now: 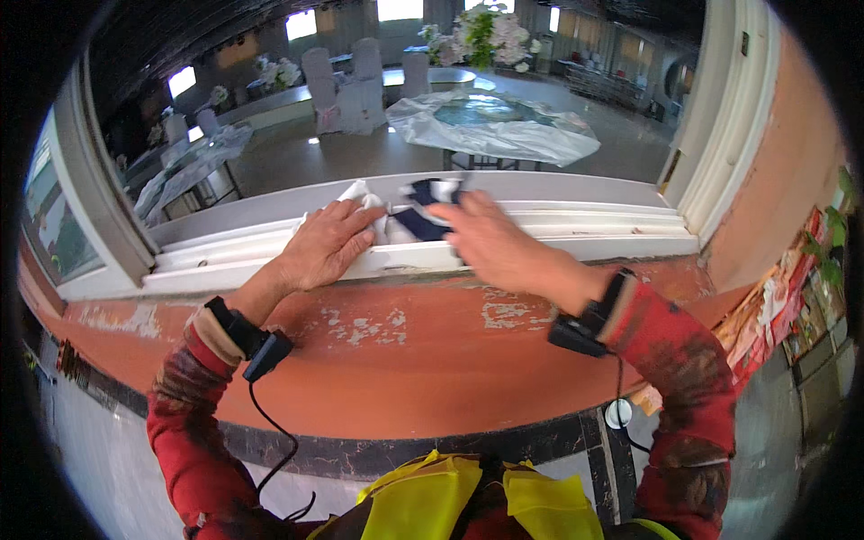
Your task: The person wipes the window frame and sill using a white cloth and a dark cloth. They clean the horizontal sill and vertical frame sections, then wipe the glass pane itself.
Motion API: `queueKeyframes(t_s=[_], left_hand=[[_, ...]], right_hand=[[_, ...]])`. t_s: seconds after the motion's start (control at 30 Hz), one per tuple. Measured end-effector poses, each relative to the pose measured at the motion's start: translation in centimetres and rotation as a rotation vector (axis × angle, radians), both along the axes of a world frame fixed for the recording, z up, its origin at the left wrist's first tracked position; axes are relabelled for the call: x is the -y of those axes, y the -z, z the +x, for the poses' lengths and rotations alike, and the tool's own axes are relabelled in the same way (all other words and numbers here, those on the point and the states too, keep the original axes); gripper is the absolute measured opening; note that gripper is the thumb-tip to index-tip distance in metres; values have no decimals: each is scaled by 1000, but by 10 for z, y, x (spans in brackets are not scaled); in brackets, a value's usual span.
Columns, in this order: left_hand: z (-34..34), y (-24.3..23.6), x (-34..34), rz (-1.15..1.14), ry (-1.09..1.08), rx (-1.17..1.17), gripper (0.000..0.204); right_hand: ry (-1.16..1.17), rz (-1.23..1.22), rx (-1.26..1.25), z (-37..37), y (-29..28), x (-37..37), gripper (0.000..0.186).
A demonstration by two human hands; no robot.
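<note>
My left hand (326,245) rests on the white window track (576,222), its fingers curled over a crumpled white cloth (362,193). Just to the right, a dark blue and white cloth (421,221) is gripped by my right hand (493,241), which is slightly smeared by motion. Both cloths lie down in the grooves of the track. Whether they are two cloths or parts of one, I cannot tell. Dark straps with small black boxes and cables sit on both my wrists.
Below the track runs an orange-painted ledge (387,378) with flaking patches. White frame posts stand on both sides. Beyond the opening are a plastic-covered round table (504,142), covered chairs (337,94) and flowers (486,38). Plants and red wrapping (776,315) lie at the right.
</note>
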State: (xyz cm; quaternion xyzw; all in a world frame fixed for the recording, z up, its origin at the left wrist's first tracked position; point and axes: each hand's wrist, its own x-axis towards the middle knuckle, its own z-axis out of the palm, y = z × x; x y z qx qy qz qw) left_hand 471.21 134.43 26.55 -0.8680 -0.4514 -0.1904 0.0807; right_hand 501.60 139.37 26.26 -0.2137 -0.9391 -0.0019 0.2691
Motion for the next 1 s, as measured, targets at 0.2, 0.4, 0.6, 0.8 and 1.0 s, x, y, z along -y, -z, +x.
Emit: queueKeyframes(t_s=[0.2, 0.4, 0.6, 0.8, 1.0], left_hand=[[6, -8, 4, -48, -17, 60, 35], [15, -1, 5, 16, -71, 179, 39], [12, 2, 4, -35, -127, 250, 40], [12, 9, -4, -46, -160, 401, 31], [7, 0, -1, -246, -273, 465, 25]], right_hand=[[-78, -148, 19, -74, -21, -33, 27], [-1, -255, 85, -17, -21, -47, 26], [216, -120, 148, 117, -23, -57, 23], [519, -189, 347, 266, -38, -86, 22], [710, 6, 308, 361, -26, -100, 35]])
